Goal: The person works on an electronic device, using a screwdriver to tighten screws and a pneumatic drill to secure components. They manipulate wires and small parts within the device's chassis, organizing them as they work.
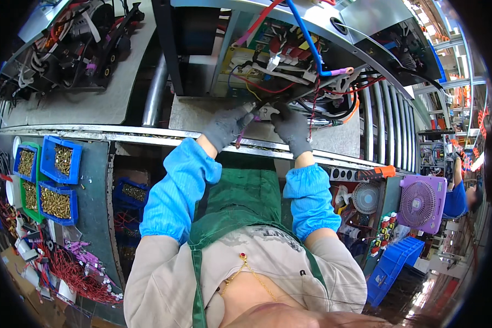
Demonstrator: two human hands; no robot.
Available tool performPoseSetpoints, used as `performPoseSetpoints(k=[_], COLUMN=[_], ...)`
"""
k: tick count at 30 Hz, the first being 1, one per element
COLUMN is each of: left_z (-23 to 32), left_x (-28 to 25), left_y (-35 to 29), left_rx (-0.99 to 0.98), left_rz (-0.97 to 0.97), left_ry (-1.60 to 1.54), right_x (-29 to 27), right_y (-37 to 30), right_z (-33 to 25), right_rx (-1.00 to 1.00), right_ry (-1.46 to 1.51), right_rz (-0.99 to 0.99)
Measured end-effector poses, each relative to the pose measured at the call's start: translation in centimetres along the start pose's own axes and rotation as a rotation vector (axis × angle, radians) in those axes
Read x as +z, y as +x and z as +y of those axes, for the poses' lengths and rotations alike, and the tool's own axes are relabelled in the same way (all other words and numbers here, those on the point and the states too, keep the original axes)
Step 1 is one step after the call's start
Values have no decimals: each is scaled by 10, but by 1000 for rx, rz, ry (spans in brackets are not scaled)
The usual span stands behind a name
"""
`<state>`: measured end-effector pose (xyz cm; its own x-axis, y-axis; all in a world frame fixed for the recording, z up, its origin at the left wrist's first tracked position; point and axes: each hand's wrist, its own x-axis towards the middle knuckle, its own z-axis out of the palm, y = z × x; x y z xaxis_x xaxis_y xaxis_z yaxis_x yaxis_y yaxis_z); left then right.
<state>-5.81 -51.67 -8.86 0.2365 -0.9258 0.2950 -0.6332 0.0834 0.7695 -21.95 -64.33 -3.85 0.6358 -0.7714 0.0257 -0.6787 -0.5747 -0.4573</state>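
A grey board (339, 141) is laid across a roller conveyor (389, 120), and an open metal cabinet (322, 19) full of wiring is parked there. A purple fan (418, 203) and a blue crate (385, 273) are seen off to the right. On the left bench (95, 180), blue bins (60, 221) are loaded with small brass-coloured parts. The gloved left hand (227, 128) and right hand (292, 130) are half-curled at the cabinet's lower edge; what's gripped can't be told.
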Motion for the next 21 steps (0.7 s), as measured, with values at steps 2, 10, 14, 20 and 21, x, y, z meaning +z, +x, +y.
performPoseSetpoints(k=[2, 10, 14, 20, 21], left_z=[-28, -33, -48, -19, -7], left_x=[23, 19, 26, 26, 16], left_y=[0, -7, -4, 15, 17], left_rx=[-126, -288, -99, -755, -823], left_rz=[64, 7, 20, 226, 233], left_ry=[-577, -827, -409, -1569, -1703], right_x=[-12, 21, 14, 0, 0], right_y=[-5, 0, 4, 20, 21], right_z=[-26, -11, -28, -25, -25], right_rx=[284, 71, -185, -173, -199], right_ry=[320, 476, -15, -258, -250], right_rz=[-201, 137, 235, 50, 60])
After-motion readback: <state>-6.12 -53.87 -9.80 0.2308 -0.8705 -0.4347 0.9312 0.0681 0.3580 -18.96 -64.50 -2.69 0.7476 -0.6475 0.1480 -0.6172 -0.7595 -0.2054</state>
